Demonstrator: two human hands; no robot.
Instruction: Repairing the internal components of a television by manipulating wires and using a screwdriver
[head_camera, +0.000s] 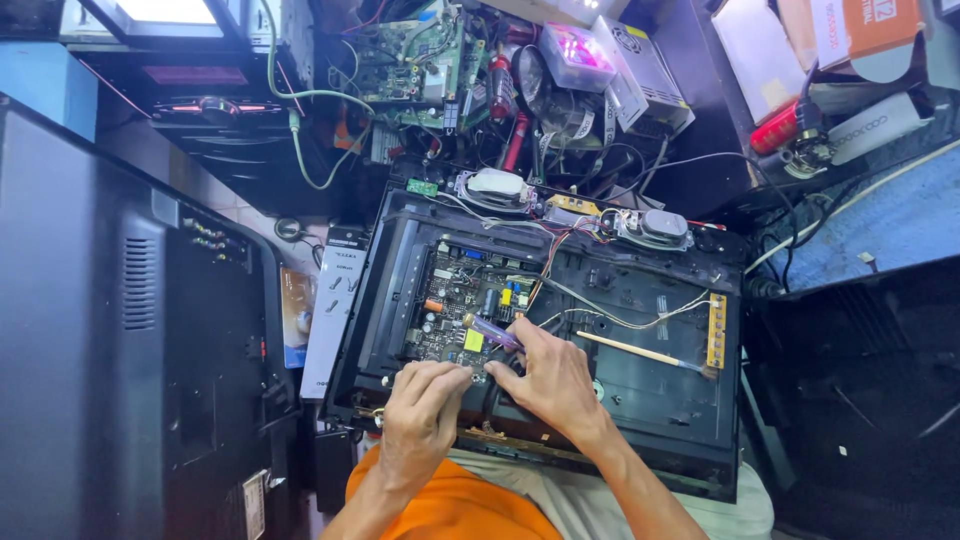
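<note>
An opened television back (640, 390) lies flat in front of me, its black chassis exposed. A green-and-dark circuit board (470, 300) with capacitors and a yellow part sits in its left half. My right hand (550, 375) grips a screwdriver with a clear purple handle (492, 332), its tip pointed at the board's lower edge. My left hand (422, 405) rests with curled fingers on the board's lower left corner, beside the right hand. Two oval speakers (497, 187) (655, 228) lie along the far edge, joined by wires.
A thin wooden-handled brush (640, 352) lies on the chassis to the right. A large black television casing (120, 330) stands at left. Beyond the chassis are another circuit board (420, 60), tangled cables, and a metal power supply (640, 70). A blue cloth (890, 220) lies at right.
</note>
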